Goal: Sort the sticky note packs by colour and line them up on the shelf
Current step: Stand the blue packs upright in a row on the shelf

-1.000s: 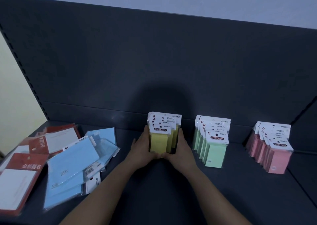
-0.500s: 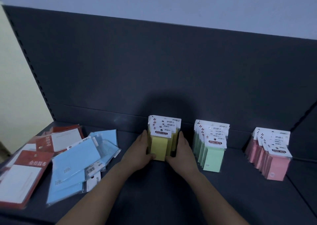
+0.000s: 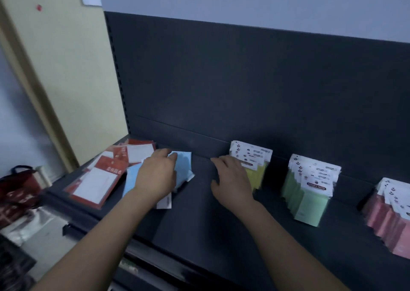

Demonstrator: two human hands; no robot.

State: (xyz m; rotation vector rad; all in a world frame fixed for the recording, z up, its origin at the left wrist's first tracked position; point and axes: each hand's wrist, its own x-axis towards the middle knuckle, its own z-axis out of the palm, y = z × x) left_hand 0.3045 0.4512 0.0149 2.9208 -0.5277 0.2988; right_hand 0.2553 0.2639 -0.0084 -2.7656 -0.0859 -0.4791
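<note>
Left hand (image 3: 155, 179): laid palm down on the loose blue packs (image 3: 183, 168); fingers (image 3: 165, 153) spread and slightly curled over the top pack, nothing seen to be pinched or lifted; an actual grip cannot be told.
Blue packs: scattered flat in a heap at the left of the shelf (image 3: 199, 213), partly covered by the left hand; blue edges are seen past the fingertips and at both sides of the palm.
Right hand (image 3: 231, 184): held open beside the yellow packs (image 3: 255, 170), fingers loosely extended, nothing grasped; the back of the hand is set against the row's left side, contact blurred, cannot be told.
Yellow packs: stood upright in a row near the back panel, just right of the right hand, white header cards on top.
Green packs (image 3: 308, 193): stood upright in a row, right of the yellow, apart from both hands.
Pink packs (image 3: 390, 219): stood in a row at the far right, cut off by the frame edge.
Red-and-white packs (image 3: 99, 179): laid flat at the shelf's far left, just beside the blue heap.
Image quality: motion blur is noted on hands and packs.
</note>
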